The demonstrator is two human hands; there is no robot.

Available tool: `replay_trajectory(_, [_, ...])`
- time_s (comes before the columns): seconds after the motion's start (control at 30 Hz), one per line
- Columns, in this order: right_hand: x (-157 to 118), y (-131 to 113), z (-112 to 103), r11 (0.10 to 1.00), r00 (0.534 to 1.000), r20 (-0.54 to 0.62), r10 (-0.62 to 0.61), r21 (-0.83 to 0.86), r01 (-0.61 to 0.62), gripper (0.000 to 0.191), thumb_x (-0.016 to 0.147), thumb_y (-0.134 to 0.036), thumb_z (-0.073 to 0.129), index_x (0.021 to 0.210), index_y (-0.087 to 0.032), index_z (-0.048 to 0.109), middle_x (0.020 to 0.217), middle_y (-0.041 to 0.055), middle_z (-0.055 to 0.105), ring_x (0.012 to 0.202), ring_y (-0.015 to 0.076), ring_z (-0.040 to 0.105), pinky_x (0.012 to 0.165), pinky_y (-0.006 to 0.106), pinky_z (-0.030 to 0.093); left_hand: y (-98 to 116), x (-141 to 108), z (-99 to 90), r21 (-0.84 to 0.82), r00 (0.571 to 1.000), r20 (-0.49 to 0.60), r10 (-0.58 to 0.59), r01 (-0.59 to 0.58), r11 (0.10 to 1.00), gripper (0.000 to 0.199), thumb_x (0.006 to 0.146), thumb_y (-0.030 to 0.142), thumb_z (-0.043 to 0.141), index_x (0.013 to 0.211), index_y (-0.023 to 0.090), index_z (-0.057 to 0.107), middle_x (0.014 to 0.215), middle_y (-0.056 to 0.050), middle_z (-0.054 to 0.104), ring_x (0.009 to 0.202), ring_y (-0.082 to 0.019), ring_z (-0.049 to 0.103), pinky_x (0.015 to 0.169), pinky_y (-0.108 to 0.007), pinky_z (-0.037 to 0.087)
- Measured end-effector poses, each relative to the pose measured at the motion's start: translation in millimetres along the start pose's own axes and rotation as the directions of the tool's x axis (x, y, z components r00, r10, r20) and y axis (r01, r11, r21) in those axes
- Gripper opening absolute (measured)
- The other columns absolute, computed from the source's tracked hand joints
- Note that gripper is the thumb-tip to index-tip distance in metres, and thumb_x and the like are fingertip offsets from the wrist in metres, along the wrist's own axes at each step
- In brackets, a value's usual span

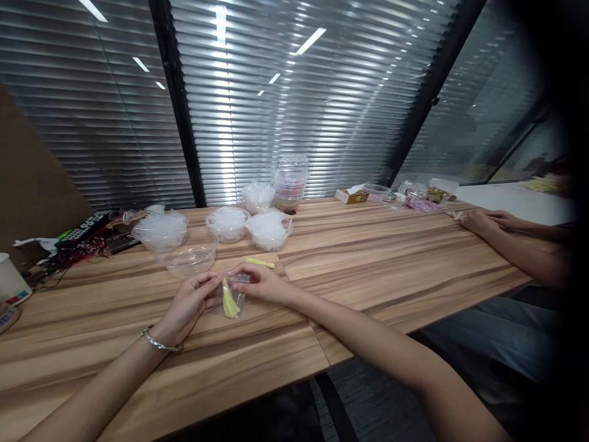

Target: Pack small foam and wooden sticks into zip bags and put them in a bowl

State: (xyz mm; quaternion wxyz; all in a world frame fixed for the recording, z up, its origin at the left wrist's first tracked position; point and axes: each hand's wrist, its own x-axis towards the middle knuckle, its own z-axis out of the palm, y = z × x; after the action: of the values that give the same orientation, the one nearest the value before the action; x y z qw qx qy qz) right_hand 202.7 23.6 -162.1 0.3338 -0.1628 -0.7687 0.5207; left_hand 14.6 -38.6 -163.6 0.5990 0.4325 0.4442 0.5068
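A small clear plastic bag [236,301] hangs between my two hands, just over the wooden table. Inside it lies a folded yellow piece [229,299] whose kind I cannot make out. My left hand [196,301] pinches the bag's upper left edge; a silver bracelet circles that wrist. On the other side, my right hand [262,283] pinches the upper right edge near the bag's mouth. Just beyond my right hand a thin yellow strip [260,263] rests on the table. An open clear plastic bowl [189,261] stands behind my left hand.
Several clear bowls [269,230] filled with whitish plastic stand at the back, beside stacked clear tubs [291,184]. Wires and a black device [124,242] lie left, near a paper cup [11,279]. At right, another person's hands [481,222] work near small boxes [352,196].
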Motion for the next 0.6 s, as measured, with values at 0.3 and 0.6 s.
replay_trajectory(0.3, [1.1, -2.9, -2.1, 1.0, 0.999, 0.04, 0.006, 0.018, -0.007, 0.032, 0.08, -0.028, 0.062, 0.11, -0.019, 0.059, 0.11, 0.0049, 0.062, 0.101, 0.0158, 0.057, 0.091, 0.031, 0.045, 2.5, -2.1, 1.3, -0.021, 1.0, -0.001, -0.017, 0.017, 1.0, 0.025, 0.076, 0.03, 0.068, 0.096, 0.015, 0.066, 0.102, -0.009, 0.067, 0.089, -0.019, 0.063, 0.08, -0.03, 0.052])
replay_trajectory(0.6, [-2.2, -7.3, -3.8, 0.995, 0.996, 0.084, 0.037, -0.093, -0.029, 0.034, 0.08, -0.026, 0.062, 0.113, -0.018, 0.057, 0.106, 0.0046, 0.061, 0.09, 0.0142, 0.058, 0.08, 0.027, 0.048, 3.0, -2.7, 2.3, 0.007, 1.0, 0.002, -0.012, 0.012, 1.0, 0.029, 0.074, 0.03, 0.07, 0.097, 0.014, 0.067, 0.103, -0.01, 0.068, 0.089, -0.018, 0.064, 0.078, -0.026, 0.052])
